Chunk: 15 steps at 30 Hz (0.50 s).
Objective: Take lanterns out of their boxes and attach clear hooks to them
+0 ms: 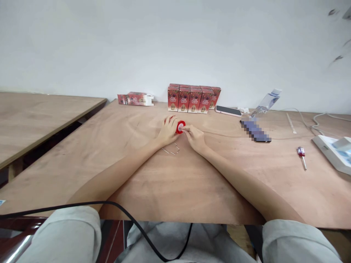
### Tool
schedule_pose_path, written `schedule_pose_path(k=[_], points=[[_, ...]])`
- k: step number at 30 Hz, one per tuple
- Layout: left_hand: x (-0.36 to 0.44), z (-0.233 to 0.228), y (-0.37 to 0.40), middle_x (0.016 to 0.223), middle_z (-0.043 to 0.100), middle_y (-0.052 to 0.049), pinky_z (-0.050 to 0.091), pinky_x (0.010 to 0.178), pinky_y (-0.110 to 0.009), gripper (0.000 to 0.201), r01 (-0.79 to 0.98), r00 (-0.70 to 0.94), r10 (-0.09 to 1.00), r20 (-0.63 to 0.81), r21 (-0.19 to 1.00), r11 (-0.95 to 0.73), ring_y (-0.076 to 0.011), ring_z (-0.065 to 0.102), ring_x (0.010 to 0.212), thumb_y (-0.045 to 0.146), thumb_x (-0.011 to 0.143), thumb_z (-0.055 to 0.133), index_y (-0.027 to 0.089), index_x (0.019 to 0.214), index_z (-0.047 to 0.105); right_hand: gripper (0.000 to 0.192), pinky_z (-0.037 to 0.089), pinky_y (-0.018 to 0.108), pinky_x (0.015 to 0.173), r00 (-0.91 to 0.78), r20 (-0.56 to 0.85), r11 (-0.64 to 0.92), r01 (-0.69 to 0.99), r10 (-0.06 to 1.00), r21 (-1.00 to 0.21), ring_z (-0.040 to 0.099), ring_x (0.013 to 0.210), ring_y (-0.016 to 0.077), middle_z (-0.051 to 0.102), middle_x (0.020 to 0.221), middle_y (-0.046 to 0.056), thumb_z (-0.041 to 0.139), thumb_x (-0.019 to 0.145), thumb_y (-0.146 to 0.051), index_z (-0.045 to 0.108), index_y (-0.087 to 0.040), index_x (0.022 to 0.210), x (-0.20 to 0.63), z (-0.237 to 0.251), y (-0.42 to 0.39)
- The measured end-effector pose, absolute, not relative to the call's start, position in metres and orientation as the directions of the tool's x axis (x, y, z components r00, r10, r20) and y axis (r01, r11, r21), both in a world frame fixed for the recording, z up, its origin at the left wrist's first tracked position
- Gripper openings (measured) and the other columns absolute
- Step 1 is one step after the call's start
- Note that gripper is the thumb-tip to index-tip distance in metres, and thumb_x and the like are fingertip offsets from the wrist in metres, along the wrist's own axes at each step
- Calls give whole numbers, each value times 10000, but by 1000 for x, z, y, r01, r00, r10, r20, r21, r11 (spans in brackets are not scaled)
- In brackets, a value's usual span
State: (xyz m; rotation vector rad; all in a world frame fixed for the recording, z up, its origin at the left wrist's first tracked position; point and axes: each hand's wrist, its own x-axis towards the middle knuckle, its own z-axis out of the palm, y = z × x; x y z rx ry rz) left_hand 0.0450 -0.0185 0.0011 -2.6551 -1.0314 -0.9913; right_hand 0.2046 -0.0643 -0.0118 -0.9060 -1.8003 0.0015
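A small round red object with a white centre (180, 127) sits near the middle of the wooden table (153, 190). My left hand (168, 132) cups its left side, fingers curled around it. From the right, my right hand (195, 137) has its fingertips pinched against the object's white face. A thin bent metal wire (172, 150) lies on the table just in front of my left wrist. What my right fingertips pinch is too small to tell.
Several red cartons (193, 98) stand in a row at the back, another (135, 98) lies on its side to the left. A phone (228, 110), clear bottle (267, 101), red-handled screwdriver (302, 156), white device (333, 151) and cables lie right. A second table (41, 113) stands left.
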Motion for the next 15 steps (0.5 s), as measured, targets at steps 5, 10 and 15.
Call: schedule_pose_path(k=[5,10,15], points=[[45,1,-18,1220,525,-136,298,1001,-465,404,637,549,550,629,111,-763,-315,367,1250,338,814,531,155,1165,449,193,529,307,730,-106,813,699,580,573,-417,653,777,164,692,830,43,458,905,-333,593,-216,831,205,-12,-64],[44,1,-17,1228,520,-130,292,1000,-476,398,629,559,549,621,113,-769,-313,356,1262,310,809,517,168,1174,445,180,505,329,753,-102,798,659,630,594,-410,627,766,173,662,802,45,444,903,-306,562,-218,799,206,-13,-63],[43,1,-17,1222,520,-137,298,1006,-470,421,620,569,547,615,116,-776,-313,372,1240,285,779,535,150,1168,446,180,493,335,757,-198,799,686,650,568,-327,610,786,186,639,781,54,429,902,-272,556,-218,787,206,-13,-64]])
